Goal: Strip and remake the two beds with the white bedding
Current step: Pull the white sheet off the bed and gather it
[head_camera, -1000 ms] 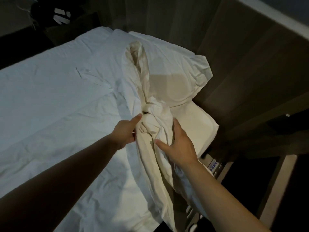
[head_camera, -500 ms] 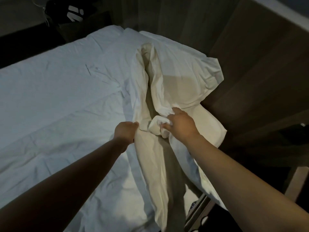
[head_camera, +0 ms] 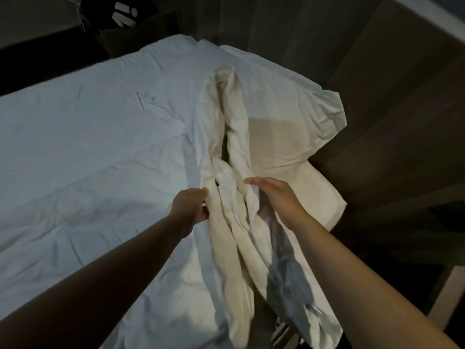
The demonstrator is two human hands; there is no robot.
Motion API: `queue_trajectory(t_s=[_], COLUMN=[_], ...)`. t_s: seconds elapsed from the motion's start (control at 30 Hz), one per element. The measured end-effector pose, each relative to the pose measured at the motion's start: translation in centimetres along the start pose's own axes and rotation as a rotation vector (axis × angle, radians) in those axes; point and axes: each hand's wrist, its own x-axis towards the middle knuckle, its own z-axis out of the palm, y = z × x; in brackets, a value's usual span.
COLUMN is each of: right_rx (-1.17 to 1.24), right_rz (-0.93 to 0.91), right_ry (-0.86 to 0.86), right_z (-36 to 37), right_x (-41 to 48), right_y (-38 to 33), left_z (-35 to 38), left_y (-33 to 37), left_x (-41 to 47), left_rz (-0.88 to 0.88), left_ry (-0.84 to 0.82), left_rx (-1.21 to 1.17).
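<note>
View: head camera, looking down the bed.
Bed (head_camera: 75, 147): a white sheet is spread over it, creased, not yet smoothed.
Pillow (head_camera: 289, 117): at the far corner, against the wooden panel (head_camera: 390, 96).
Bunched sheet (head_camera: 234, 222): a twisted cream rope of cloth, running from the pillow's left edge back toward the person.
Left hand (head_camera: 192, 205): just short of the pillow, fingers curled round the bundle's left edge.
Right hand (head_camera: 276, 197): by the pillow's near corner, fingers almost straight, laid across the folds.
Progress: roughly mid-job here, I reckon; the loose cloth needs sorting, and the second bed is unseen.
Containers: a dark bag (head_camera: 118, 13), well beyond the pillow; contents hidden.
</note>
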Motion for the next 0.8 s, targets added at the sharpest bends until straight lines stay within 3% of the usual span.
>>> queue_trajectory(t_s=[0.1, 0.23, 0.3, 0.43, 0.5, 0.6, 0.73, 0.8], right_rx=[-0.034, -0.262, -0.239, 0.272, 0.15, -0.233, -0.099, -0.102], right_rz=[-0.003, 0.052, 0.024, 0.163, 0.155, 0.138, 0.149, 0.106], right_ry=[-0.001, -0.169, -0.179, 0.039, 0.032, -0.078, -0.143, -0.077], right_z=[-1.4, -0.9, -1.0, -1.9, -2.8, -2.4, -1.2, -2.0], right_x=[-0.9, -2.5, -2.8, -2.9, -3.2, -4.5, -5.8, -5.7], right_y=[1.3, 4.3, 5.8, 7.5, 8.1, 9.3, 10.4, 10.7], left_z=[-0.1, 0.6, 1.3, 3.4, 5.0, 7.7, 8.2, 6.9], left_y=[-1.1, -1.8, -1.4, -0.9, -0.7, -0.9, -2.3, -2.6], left_x=[0.8, 0.5, 0.5, 0.6, 0.9, 0.9, 2.1, 2.6], left_rz=[-0.027, -0.065, -0.052, -0.044, -0.053, -0.006, 0.085, 0.111], left_ry=[0.025, -0.171, -0.189, 0.025, 0.089, 0.081, 0.18, 0.253], left_rx=[0.113, 0.004, 0.062, 0.291, 0.338, 0.337, 0.378, 0.369])
